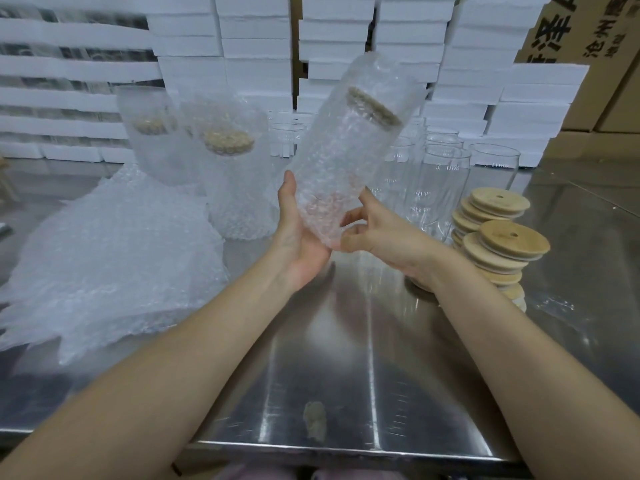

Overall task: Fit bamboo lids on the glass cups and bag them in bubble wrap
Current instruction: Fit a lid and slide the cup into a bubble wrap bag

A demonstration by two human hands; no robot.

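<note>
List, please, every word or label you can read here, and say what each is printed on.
"泽": large character on the cardboard box, upper right; its neighbours are cut off.
"沧州": smaller print on the same box; the rest runs out of frame.
Small line beneath it: too blurred to read.
No text seen on the bamboo lids, foam boxes or bagged cup.

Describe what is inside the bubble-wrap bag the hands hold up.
Inside the bag, blurred by the wrap, a glass cup shows with a bamboo lid on its top. Whether anything is in the cup is hidden.
</note>
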